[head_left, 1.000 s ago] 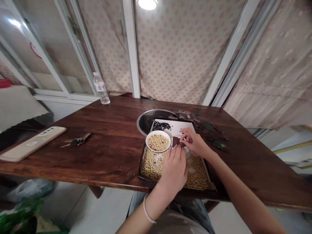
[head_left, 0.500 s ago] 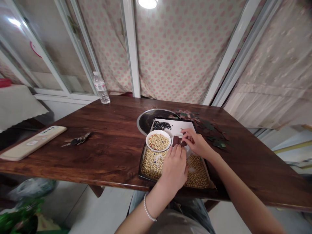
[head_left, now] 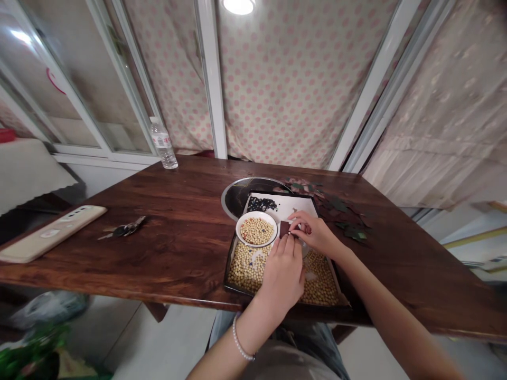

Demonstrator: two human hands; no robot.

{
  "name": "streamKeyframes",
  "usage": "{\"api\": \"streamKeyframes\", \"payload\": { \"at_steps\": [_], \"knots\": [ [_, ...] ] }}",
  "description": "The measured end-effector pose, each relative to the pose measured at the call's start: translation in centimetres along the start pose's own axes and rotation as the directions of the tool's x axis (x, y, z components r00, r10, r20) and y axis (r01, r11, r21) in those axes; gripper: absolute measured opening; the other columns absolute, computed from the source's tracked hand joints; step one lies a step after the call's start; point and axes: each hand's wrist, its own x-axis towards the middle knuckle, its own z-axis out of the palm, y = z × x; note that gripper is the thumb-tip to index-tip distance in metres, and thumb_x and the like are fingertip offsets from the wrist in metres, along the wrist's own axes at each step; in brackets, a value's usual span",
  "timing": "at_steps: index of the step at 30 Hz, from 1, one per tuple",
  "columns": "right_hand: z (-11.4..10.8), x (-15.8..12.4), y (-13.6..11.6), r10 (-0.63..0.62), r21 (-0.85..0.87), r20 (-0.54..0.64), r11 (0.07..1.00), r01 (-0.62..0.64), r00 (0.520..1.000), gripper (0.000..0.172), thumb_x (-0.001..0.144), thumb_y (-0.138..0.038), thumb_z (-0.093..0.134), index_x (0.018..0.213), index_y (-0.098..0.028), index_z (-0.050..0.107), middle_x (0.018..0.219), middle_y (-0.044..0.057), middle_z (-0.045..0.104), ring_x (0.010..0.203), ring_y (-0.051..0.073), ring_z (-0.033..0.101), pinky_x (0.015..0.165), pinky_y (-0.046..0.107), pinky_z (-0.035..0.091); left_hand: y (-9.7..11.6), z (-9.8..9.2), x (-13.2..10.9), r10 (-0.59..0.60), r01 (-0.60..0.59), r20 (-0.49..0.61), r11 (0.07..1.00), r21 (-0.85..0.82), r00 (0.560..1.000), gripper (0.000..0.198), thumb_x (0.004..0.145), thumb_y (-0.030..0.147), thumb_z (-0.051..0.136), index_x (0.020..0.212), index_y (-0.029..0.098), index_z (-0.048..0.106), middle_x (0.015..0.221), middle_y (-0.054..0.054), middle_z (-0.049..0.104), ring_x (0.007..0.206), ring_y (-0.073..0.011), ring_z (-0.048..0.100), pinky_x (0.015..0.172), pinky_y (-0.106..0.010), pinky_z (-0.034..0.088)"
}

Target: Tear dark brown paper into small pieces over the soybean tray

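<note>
My right hand pinches the right edge of a small dark brown square with its fingertips. My left hand lies just below, fingertips against the square's lower edge, over a black tray filled with soybeans. To the left stands a white bowl of soybeans. A small white dish is mostly hidden beneath my right hand. Black beans lie on a white sheet at the tray's far end.
The tray sits on a dark wooden table, with a round steel dish behind it and dark leaf pieces to the right. A plastic water bottle, keys and a beige flat device stand farther left.
My right hand has moved left and its fingertips now meet the brown square. The square sits slightly differently between my hands. The view has shifted a little.
</note>
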Motion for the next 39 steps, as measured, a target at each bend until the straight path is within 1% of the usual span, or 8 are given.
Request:
{"api": "streamKeyframes", "payload": {
  "at_steps": [7,13,16,20,27,30,36,39],
  "knots": [
    [0.3,0.28,0.15,0.016,0.045,-0.009,0.999,-0.016,1.0,0.025,0.08,-0.021,0.057,0.103,-0.025,0.05,0.078,-0.002,0.067,0.051,0.011,0.044,0.054,0.024,0.039,-0.06,-0.17,0.34,-0.019,0.019,-0.001,1.0,-0.014,1.0,0.055,0.071,0.022,0.058,0.122,0.005,0.045,0.122,-0.019,0.052,0.118,-0.0312,0.046,0.104,-0.045,0.035],
    [0.46,0.57,0.02,0.02,0.078,0.012,0.997,-0.021,1.0,0.022,0.079,-0.018,0.056,0.099,-0.023,0.048,0.075,-0.002,0.064,0.049,0.01,0.041,0.051,0.023,0.037,-0.18,-0.64,0.42,-0.016,0.016,0.017,1.0,-0.01,1.0,0.046,0.075,0.021,0.054,0.118,0.006,0.049,0.119,-0.017,0.055,0.115,-0.0299,0.049,0.103,-0.045,0.036],
    [0.38,0.57,0.28,0.03,0.094,-0.025,0.995,-0.028,0.999,0.023,0.077,-0.018,0.056,0.097,-0.022,0.047,0.074,-0.002,0.063,0.048,0.01,0.04,0.048,0.023,0.036,-0.19,-0.83,0.39,-0.015,0.016,0.032,1.0,-0.009,0.999,0.047,0.075,0.021,0.054,0.12,0.006,0.048,0.121,-0.017,0.054,0.117,-0.0301,0.047,0.103,-0.045,0.037],
    [0.3,0.52,0.87,0.049,0.056,-0.109,0.997,-0.044,0.993,0.021,0.075,-0.018,0.056,0.094,-0.022,0.047,0.074,-0.002,0.062,0.047,0.009,0.041,0.049,0.022,0.037,-0.1,-0.79,0.32,-0.025,0.025,0.035,1.0,-0.004,0.999,0.05,0.074,0.022,0.055,0.121,0.006,0.047,0.125,-0.018,0.051,0.118,-0.031,0.046,0.102,-0.045,0.038],
    [0.44,0.71,0.61,0.026,0.025,-0.086,0.999,-0.024,0.996,0.022,0.073,-0.018,0.057,0.093,-0.022,0.049,0.074,-0.002,0.063,0.047,0.008,0.038,0.047,0.021,0.035,0.14,-0.42,0.23,-0.039,0.039,0.024,0.999,-0.011,0.999,0.056,0.073,0.023,0.057,0.124,0.003,0.045,0.124,-0.019,0.051,0.119,-0.0322,0.045,0.102,-0.045,0.038],
    [0.45,0.69,0.54,0.05,0.082,-0.094,0.996,-0.042,0.994,0.02,0.073,-0.019,0.058,0.09,-0.021,0.047,0.072,-0.003,0.062,0.045,0.008,0.037,0.045,0.021,0.033,0.17,-0.41,0.22,-0.047,0.047,0.026,0.999,-0.012,0.999,0.055,0.073,0.021,0.057,0.124,0.002,0.045,0.125,-0.019,0.05,0.119,-0.0319,0.045,0.103,-0.044,0.037],
    [0.1,0.19,0.84,0.084,0.24,-0.022,0.968,-0.077,0.996,0.026,0.071,-0.024,0.063,0.088,-0.022,0.043,0.07,-0.003,0.063,0.045,0.008,0.037,0.044,0.021,0.031,0.06,-0.42,0.15,-0.032,0.032,0.009,0.999,-0.014,0.999,0.05,0.074,0.02,0.057,0.121,0.005,0.047,0.121,-0.018,0.051,0.116,-0.0321,0.047,0.1,-0.045,0.04],
    [0.26,0.24,0.95,0.112,0.222,-0.084,0.971,-0.091,0.99,0.023,0.071,-0.023,0.062,0.086,-0.022,0.044,0.068,-0.002,0.062,0.047,0.008,0.04,0.046,0.022,0.033,0.0,-0.4,0.08,-0.032,0.032,0.006,0.999,-0.025,0.999,0.05,0.073,0.02,0.058,0.12,0.006,0.046,0.118,-0.016,0.051,0.114,-0.032,0.048,0.098,-0.045,0.041]
  ]
}}
